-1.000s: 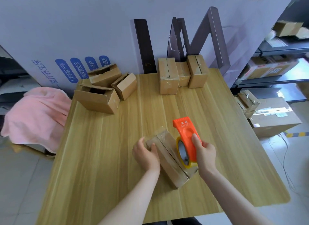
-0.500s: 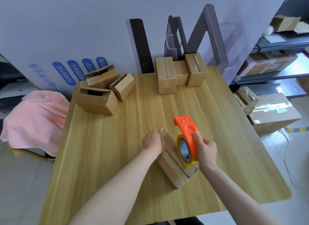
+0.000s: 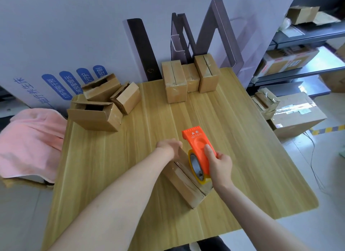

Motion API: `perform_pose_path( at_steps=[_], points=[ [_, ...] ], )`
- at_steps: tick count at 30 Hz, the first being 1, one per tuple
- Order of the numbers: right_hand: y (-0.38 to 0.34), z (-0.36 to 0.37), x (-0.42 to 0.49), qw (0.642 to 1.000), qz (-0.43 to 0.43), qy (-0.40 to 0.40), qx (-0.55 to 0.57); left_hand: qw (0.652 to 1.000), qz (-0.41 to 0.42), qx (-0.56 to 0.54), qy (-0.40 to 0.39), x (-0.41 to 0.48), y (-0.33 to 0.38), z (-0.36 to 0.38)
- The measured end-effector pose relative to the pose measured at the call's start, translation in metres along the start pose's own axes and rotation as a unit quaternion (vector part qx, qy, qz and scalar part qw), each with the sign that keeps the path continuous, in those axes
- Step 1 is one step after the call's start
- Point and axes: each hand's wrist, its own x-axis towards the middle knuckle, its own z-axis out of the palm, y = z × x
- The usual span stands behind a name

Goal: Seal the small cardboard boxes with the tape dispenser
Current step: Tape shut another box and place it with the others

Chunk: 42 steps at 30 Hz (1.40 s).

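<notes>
A small cardboard box (image 3: 183,183) lies on the wooden table (image 3: 112,166) near its front, with clear tape along its top seam. My left hand (image 3: 169,146) lies over the box's far end, its fingers hidden behind the edge. My right hand (image 3: 220,164) grips the orange tape dispenser (image 3: 198,150), whose yellow tape roll rests on the box's near top. Three taped boxes (image 3: 188,78) stand at the back of the table. Three open boxes (image 3: 104,105) sit at the back left.
A pink cloth (image 3: 29,138) lies on something left of the table. Larger cartons (image 3: 296,114) rest on the floor to the right, and metal shelves (image 3: 308,37) with more boxes stand behind them. A white board with blue labels leans against the back.
My left hand has slid from the box's left side up over its far end. The dispenser has stayed on the box in my right hand.
</notes>
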Motion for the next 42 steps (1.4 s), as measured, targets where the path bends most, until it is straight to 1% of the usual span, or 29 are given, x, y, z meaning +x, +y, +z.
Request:
perform_pose_path(
  at_steps=[2, 4, 5, 6, 8, 9, 10, 11, 15, 16, 17, 18, 19, 20, 21, 22, 23, 24, 25, 26, 27, 28, 31, 32, 35, 37, 39, 41, 42],
  points=[
    [0.0, 0.0, -0.002, 1.0, -0.005, -0.002, 0.0, 0.999, -0.014, -0.042, 0.018, -0.001, -0.003, 0.007],
    [0.0, 0.001, -0.003, 1.0, -0.004, -0.007, 0.0, 0.988, -0.053, -0.133, 0.063, -0.005, -0.008, 0.019],
    [-0.001, 0.001, -0.003, 1.0, -0.002, -0.008, 0.0, 0.974, -0.078, -0.182, 0.113, -0.01, -0.011, 0.028],
    [-0.001, 0.001, -0.003, 1.0, -0.001, -0.01, 0.003, 0.954, -0.095, -0.214, 0.186, -0.016, -0.014, 0.038],
    [-0.001, -0.001, -0.004, 1.0, -0.008, -0.013, 0.02, 0.914, -0.096, -0.218, 0.328, -0.028, -0.018, 0.063],
    [0.0, -0.001, -0.004, 1.0, -0.012, -0.015, 0.024, 0.899, -0.094, -0.215, 0.37, -0.032, -0.02, 0.075],
    [0.0, -0.002, -0.005, 0.999, -0.016, -0.018, 0.026, 0.893, -0.1, -0.217, 0.381, -0.036, -0.022, 0.086],
    [0.0, -0.002, -0.006, 0.999, -0.021, -0.02, 0.026, 0.897, -0.115, -0.224, 0.363, -0.039, -0.022, 0.094],
    [-0.001, 0.001, -0.009, 0.999, -0.028, -0.022, 0.019, 0.919, -0.17, -0.281, 0.217, -0.035, -0.031, 0.091],
    [-0.002, 0.001, -0.01, 0.999, -0.03, -0.024, 0.014, 0.917, -0.185, -0.295, 0.194, -0.035, -0.034, 0.088],
    [-0.003, 0.001, -0.01, 0.999, -0.03, -0.025, 0.009, 0.91, -0.2, -0.305, 0.198, -0.036, -0.034, 0.088],
    [-0.003, 0.001, -0.009, 0.999, -0.026, -0.025, 0.006, 0.891, -0.219, -0.323, 0.231, -0.039, -0.032, 0.09],
    [-0.003, 0.0, -0.009, 0.999, -0.021, -0.026, 0.007, 0.858, -0.244, -0.353, 0.282, -0.045, -0.028, 0.094],
    [-0.002, -0.001, -0.008, 0.999, -0.017, -0.026, 0.006, 0.816, -0.271, -0.391, 0.329, -0.052, -0.023, 0.1],
    [-0.002, -0.001, -0.008, 1.0, -0.015, -0.026, 0.004, 0.773, -0.29, -0.434, 0.36, -0.057, -0.017, 0.108],
    [-0.002, -0.001, -0.009, 1.0, -0.013, -0.026, 0.004, 0.734, -0.302, -0.485, 0.368, -0.06, -0.012, 0.114],
    [-0.002, -0.002, -0.01, 1.0, -0.013, -0.027, 0.009, 0.697, -0.307, -0.54, 0.358, -0.06, -0.008, 0.118],
    [-0.002, -0.002, -0.011, 0.999, -0.014, -0.028, 0.014, 0.669, -0.305, -0.586, 0.342, -0.058, -0.005, 0.119],
    [-0.003, -0.002, -0.013, 0.999, -0.015, -0.029, 0.018, 0.654, -0.297, -0.612, 0.33, -0.057, -0.003, 0.118],
    [-0.004, -0.002, -0.014, 0.999, -0.014, -0.03, 0.018, 0.653, -0.286, -0.621, 0.326, -0.055, -0.003, 0.116],
    [-0.004, -0.002, -0.015, 0.999, -0.014, -0.031, 0.019, 0.661, -0.275, -0.616, 0.328, -0.054, -0.003, 0.115],
    [-0.004, -0.002, -0.015, 0.999, -0.014, -0.031, 0.018, 0.677, -0.262, -0.603, 0.33, -0.052, -0.004, 0.114],
    [-0.005, -0.001, -0.015, 1.0, -0.018, -0.024, -0.001, 0.753, -0.206, -0.547, 0.303, -0.05, -0.017, 0.113],
    [-0.005, 0.0, -0.014, 1.0, -0.021, -0.021, -0.005, 0.769, -0.185, -0.54, 0.288, -0.049, -0.024, 0.112],
    [-0.004, 0.002, -0.013, 0.999, -0.028, -0.014, -0.008, 0.801, -0.155, -0.52, 0.254, -0.05, -0.035, 0.109],
    [-0.002, 0.003, -0.012, 0.999, -0.028, -0.015, -0.002, 0.825, -0.153, -0.488, 0.24, -0.049, -0.038, 0.109],
    [-0.003, 0.004, -0.013, 0.999, -0.03, -0.016, -0.001, 0.84, -0.16, -0.464, 0.231, -0.049, -0.042, 0.107],
    [-0.003, 0.005, -0.015, 0.999, -0.036, -0.018, 0.006, 0.863, -0.149, -0.43, 0.217, -0.047, -0.047, 0.102],
    [-0.004, 0.006, -0.016, 0.999, -0.036, -0.019, 0.01, 0.868, -0.146, -0.427, 0.209, -0.046, -0.048, 0.099]
  ],
)
